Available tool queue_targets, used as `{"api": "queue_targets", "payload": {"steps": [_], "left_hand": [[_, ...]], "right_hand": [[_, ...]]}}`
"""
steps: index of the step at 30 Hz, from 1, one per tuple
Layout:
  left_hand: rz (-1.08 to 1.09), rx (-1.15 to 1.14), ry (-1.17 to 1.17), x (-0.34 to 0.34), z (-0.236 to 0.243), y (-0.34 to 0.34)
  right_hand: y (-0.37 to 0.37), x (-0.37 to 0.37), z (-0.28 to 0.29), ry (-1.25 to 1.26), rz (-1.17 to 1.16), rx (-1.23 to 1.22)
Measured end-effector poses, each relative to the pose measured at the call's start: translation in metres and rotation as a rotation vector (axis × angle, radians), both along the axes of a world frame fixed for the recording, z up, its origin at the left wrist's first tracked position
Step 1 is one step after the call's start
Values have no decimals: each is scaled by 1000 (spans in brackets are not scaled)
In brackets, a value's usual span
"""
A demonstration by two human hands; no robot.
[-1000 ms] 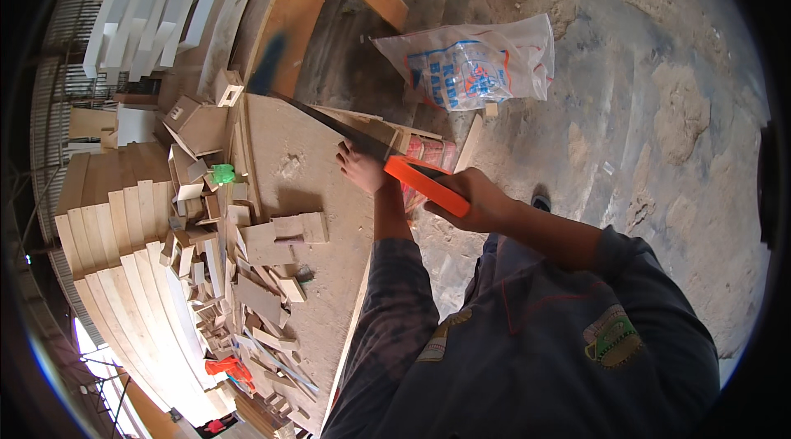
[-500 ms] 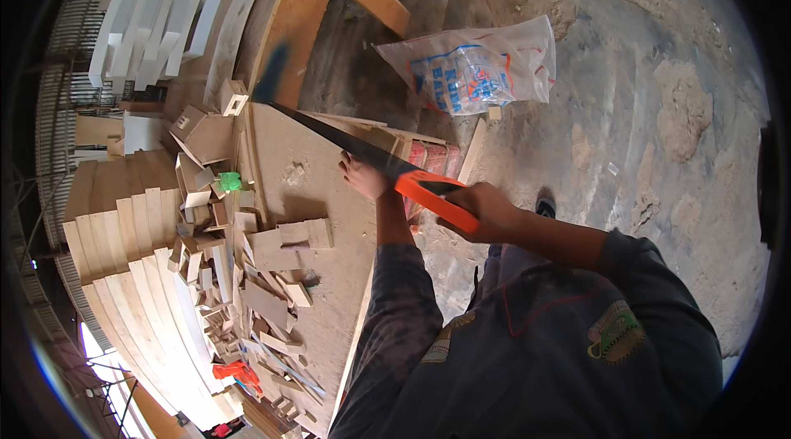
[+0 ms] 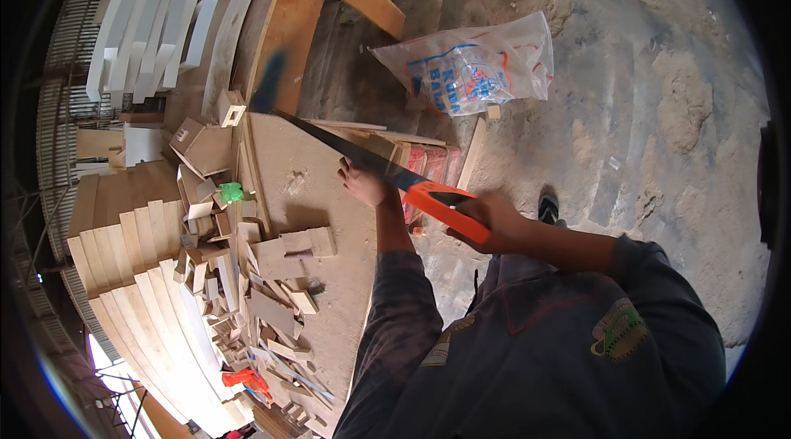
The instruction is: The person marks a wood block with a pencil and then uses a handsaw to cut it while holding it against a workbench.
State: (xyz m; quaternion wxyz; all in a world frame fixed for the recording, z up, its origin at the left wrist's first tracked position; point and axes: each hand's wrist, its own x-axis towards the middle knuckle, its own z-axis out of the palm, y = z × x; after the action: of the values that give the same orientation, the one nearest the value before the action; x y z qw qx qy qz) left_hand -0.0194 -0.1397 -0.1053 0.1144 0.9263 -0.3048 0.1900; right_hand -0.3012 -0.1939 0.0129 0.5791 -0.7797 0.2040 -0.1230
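Observation:
A handsaw with a dark blade (image 3: pixel 360 154) and an orange handle (image 3: pixel 447 212) lies slantwise over the edge of a dusty wooden workbench (image 3: pixel 317 192). My right hand (image 3: pixel 494 221) is closed round the handle, out past the bench edge. Just under the blade, my left hand (image 3: pixel 367 185) rests on the bench near its edge, its fingers apart and slightly bent. The blade passes close above those fingertips; whether it touches them I cannot tell. What the saw's teeth bear on is hidden.
Wood offcuts (image 3: pixel 272 311) litter the bench's left side, with a green crumpled piece (image 3: pixel 231 191) among them. Long pale boards (image 3: pixel 144 315) are stacked beyond. A printed plastic sack (image 3: pixel 474 68) lies on the floor (image 3: pixel 601 134), near a wooden frame (image 3: pixel 284 52).
My right hand and the saw have drawn back a little toward the lower right. My left hand stays in about the same place. The whole view has shifted slightly.

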Motion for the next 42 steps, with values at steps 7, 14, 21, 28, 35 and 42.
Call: {"api": "queue_targets", "payload": {"steps": [7,14,21,28,35,42], "left_hand": [[-17,41,8,-11,22,-15],[4,-34,-86,-8,14,-9],[45,63,-59,-7,19,-17],[51,-2,37,-12,29,-20],[-46,-63,-65,-8,11,-15],[-104,-40,34,-26,30,-20]], "right_hand": [[0,17,-5,-60,-63,225],[1,21,-3,-96,-43,56],[0,29,-4,-170,-89,59],[4,-19,-2,-77,-13,119],[-1,32,-11,-132,-104,71],[-3,29,-9,-141,-85,216]]}}
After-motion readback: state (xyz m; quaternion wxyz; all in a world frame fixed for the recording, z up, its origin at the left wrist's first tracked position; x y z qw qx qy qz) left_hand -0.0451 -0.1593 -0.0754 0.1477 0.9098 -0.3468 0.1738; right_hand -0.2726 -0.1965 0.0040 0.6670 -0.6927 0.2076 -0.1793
